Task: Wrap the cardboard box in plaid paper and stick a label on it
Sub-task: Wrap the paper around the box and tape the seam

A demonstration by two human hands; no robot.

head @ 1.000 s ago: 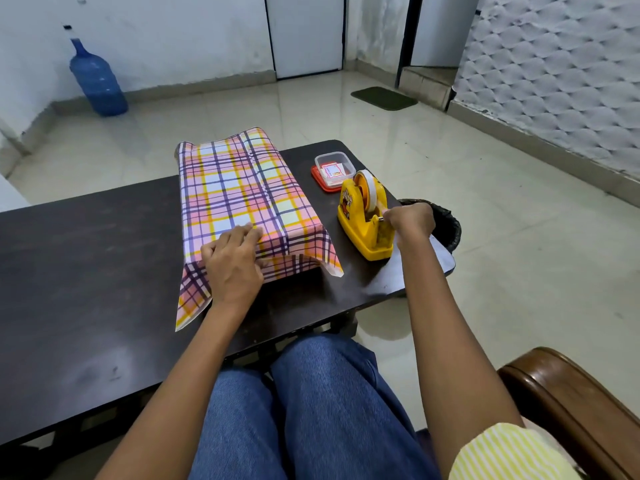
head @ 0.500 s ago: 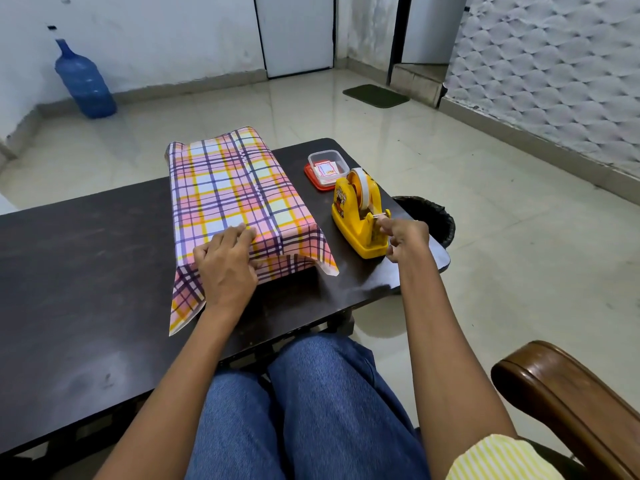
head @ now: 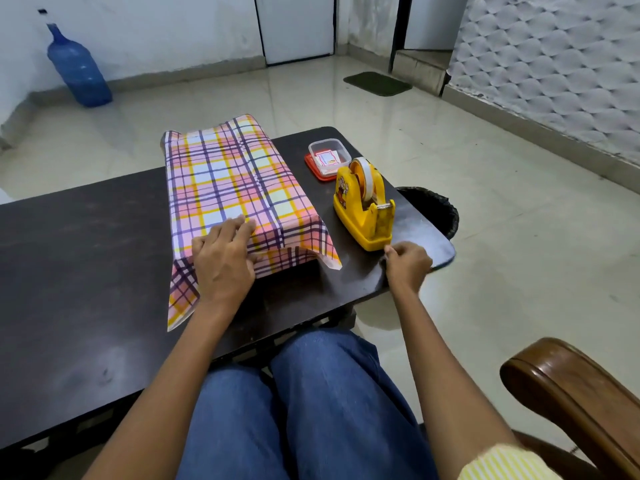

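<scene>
Two bare hands are shown at a dark desk [head: 86, 271]. The cardboard box is hidden under plaid paper [head: 228, 181] and lies lengthwise at the middle of the desk. The left hand [head: 223, 261] is laid flat on its near end, with the fingers nearly straight and pressing the paper down. The right hand [head: 408, 263] is held just near of a yellow tape dispenser [head: 363, 209], right of the box. Its thumb and forefinger are pinched together, but whether tape is held cannot be told. Loose paper flaps [head: 181, 296] hang unfolded at the near end. The paper is judged thin, light and easily creased or torn, so flaps are best pinched by their edges. Labels [head: 327, 159] are kept in a clear tub [head: 341, 148] beyond the dispenser.
</scene>
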